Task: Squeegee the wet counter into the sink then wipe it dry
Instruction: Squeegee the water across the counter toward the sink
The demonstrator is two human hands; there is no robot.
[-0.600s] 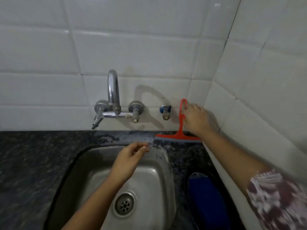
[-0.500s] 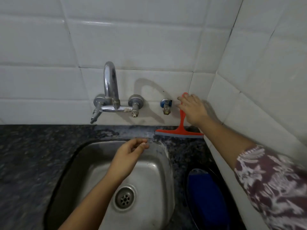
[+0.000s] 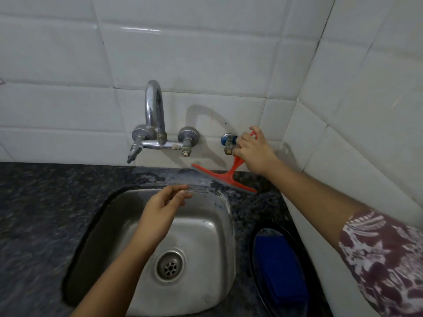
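Observation:
My right hand [image 3: 254, 152] is closed around the handle of a red squeegee [image 3: 226, 178] by the back wall, right of the faucet. The squeegee's blade rests tilted on the dark speckled counter [image 3: 45, 202], on a wet patch just behind the sink's far right corner. A steel sink [image 3: 206, 236] with a round drain sits in the middle. Over the sink's far rim hovers my left hand [image 3: 162, 207], fingers loosely apart and holding nothing.
A chrome faucet [image 3: 156, 124] with two taps juts from the white tiled wall. A small blue valve [image 3: 227, 143] sits beside my right hand. A black tray [image 3: 256, 266] holding a blue sponge [image 3: 279, 266] lies right of the sink, against the tiled side wall.
My right hand has closed on the squeegee handle and swung the blade from flat along the wall to a slant, its left end now farther left toward the faucet. My left hand barely moved.

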